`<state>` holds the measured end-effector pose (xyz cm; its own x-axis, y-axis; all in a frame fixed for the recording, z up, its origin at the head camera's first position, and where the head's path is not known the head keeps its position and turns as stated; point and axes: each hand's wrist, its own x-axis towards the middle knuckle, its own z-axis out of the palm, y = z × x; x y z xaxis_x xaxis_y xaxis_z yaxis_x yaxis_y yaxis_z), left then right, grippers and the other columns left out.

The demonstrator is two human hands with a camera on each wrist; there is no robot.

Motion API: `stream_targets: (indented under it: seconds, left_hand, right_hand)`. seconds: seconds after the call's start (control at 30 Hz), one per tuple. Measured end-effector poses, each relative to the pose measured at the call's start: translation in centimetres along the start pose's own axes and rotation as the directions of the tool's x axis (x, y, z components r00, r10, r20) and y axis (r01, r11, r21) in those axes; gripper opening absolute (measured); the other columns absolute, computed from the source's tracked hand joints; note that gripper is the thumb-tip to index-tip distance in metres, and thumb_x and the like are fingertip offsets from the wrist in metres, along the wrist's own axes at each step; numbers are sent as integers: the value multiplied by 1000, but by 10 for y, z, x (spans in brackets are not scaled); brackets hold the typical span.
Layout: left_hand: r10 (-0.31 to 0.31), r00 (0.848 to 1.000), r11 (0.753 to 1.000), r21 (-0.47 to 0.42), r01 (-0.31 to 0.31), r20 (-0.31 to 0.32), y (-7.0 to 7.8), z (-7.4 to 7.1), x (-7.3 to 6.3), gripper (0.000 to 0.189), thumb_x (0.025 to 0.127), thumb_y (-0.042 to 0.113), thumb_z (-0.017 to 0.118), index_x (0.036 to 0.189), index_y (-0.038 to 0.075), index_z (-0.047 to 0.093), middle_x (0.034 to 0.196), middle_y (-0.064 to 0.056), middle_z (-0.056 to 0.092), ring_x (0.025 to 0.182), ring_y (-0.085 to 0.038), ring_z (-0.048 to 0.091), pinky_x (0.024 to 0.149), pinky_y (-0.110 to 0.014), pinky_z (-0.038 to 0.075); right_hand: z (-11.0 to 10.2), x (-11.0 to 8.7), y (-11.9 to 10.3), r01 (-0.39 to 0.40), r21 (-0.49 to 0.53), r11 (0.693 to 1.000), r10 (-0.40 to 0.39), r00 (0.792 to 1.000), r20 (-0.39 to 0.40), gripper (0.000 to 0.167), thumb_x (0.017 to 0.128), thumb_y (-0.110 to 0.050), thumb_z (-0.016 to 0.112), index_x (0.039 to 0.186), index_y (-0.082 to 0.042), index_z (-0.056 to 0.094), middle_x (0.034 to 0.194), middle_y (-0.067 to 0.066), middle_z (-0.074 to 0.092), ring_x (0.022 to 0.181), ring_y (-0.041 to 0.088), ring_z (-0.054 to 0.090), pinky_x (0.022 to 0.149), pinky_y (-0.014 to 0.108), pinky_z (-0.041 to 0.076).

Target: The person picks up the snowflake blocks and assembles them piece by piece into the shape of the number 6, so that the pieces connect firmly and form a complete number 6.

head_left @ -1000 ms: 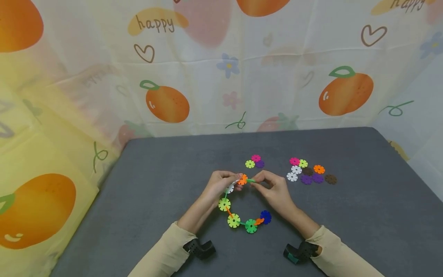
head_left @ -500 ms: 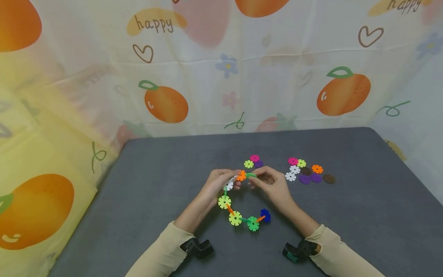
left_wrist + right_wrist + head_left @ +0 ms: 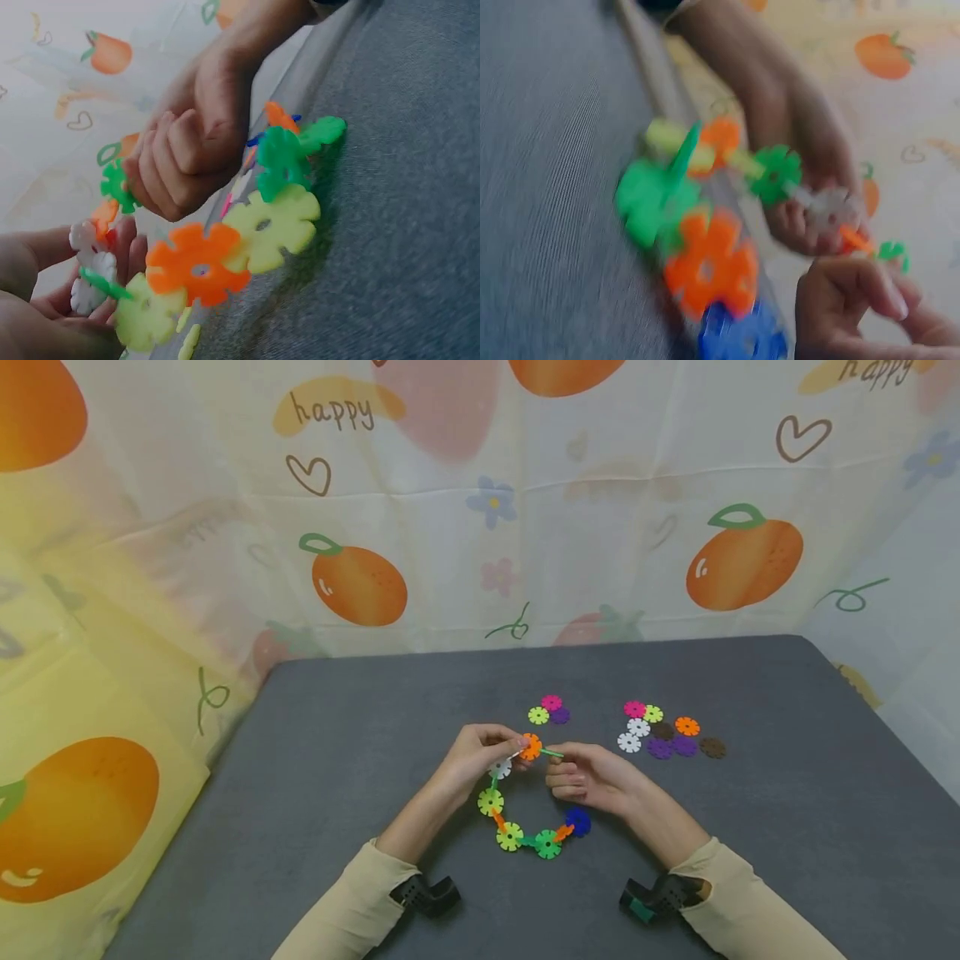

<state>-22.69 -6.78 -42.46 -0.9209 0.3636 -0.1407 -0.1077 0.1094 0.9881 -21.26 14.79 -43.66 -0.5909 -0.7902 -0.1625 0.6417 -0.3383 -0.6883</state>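
The chain looks made of smooth plastic with little shine. The loose discs seem of similar plastic. The table shows a matt, finely ribbed cloth. The curtain is creased cloth; the sleeves are matt cloth.

Bare tabletop opens a passage at left, while loose discs block the far right and a chain the middle.

The left hand partly hides the white discs it grips. In the right wrist view, the blue disc below the grip is blurred and cut off.
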Motion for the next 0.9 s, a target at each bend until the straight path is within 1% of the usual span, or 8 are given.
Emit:
stream_targets:
  seconds: [0.23, 0.33, 0.43, 0.5, 0.57, 0.63, 0.77, 0.9]
  left_hand:
    - [120, 992, 987, 116, -115, -40, 2, 7, -3, 19, 92, 13, 68, 98, -5, 73, 90, -15, 75, 76, -12, 67, 76, -27, 57]
    - [120, 992, 984, 141, -112, -49, 3, 7, -2, 19, 91, 14, 69, 97, -4, 74, 93, -17, 74, 75, -8, 65, 75, -25, 56]
    - [55, 997, 995, 82, -51, -58, 2, 2, 1, 22, 91, 17, 69, 99, -3, 73, 88, -12, 75, 72, -11, 69, 77, -29, 59]
    - [-9, 998, 1000, 12, 10, -61, 3, -1, 1, 24, 92, 17, 67, 102, -4, 72, 84, -8, 75, 69, -13, 71, 78, -33, 61]
    - [-71, 996, 995, -76, 66, -60, 3, -3, 3, 27, 93, 17, 66, 106, -6, 69, 82, -6, 73, 68, -14, 72, 79, -35, 62]
    - [-112, 992, 985, -136, 104, -52, 1, -4, 4, 29, 94, 15, 64, 109, -9, 67, 81, -5, 72, 68, -14, 72, 79, -36, 62]
    - [-148, 987, 972, -192, 136, -54, -2, -5, 4, 30, 94, 13, 62, 112, -11, 65, 79, -6, 70, 67, -13, 72, 78, -37, 62]
    - [-155, 987, 971, -190, 144, -42, -1, -3, 3, 31, 94, 14, 61, 112, -11, 65, 80, -9, 71, 65, -13, 71, 76, -37, 63]
  right_hand:
    - [5, -5, 0, -4, 69, 998, 8, 998, -63, 40, 108, -16, 23, 74, -13, 44, 62, -7, 36, 57, 10, 15, 51, 16, 28]
    - [6, -4, 1, -9, 54, 999, 14, 995, -94, 37, 108, -17, 26, 75, -13, 44, 62, -7, 36, 55, 9, 17, 50, 16, 27]
    - [8, -1, 0, 5, -111, 994, -27, 980, -197, 34, 108, -24, 34, 81, -8, 49, 61, -6, 37, 51, 7, 25, 50, 17, 28]
    - [9, 2, -1, 0, -309, 951, -100, 947, -307, 41, 106, -36, 39, 88, -3, 56, 62, -5, 45, 50, 6, 34, 50, 17, 32]
    - [9, 2, -3, 9, -520, 854, -238, 895, -376, 49, 103, -44, 43, 97, 1, 62, 67, -1, 55, 52, 8, 44, 50, 20, 38]
    - [8, 2, -3, 18, -695, 719, -382, 846, -372, 49, 102, -44, 48, 106, 2, 65, 74, 8, 62, 56, 13, 52, 52, 25, 46]
    - [4, 0, -1, 116, -898, 424, -601, 778, -183, 24, 95, -20, 65, 112, -3, 67, 95, 16, 68, 71, 22, 63, 61, 31, 56]
    - [3, 0, 4, 164, -961, 222, -693, 720, -37, 12, 86, -9, 74, 98, -10, 71, 92, 8, 70, 77, 13, 66, 68, 25, 59]
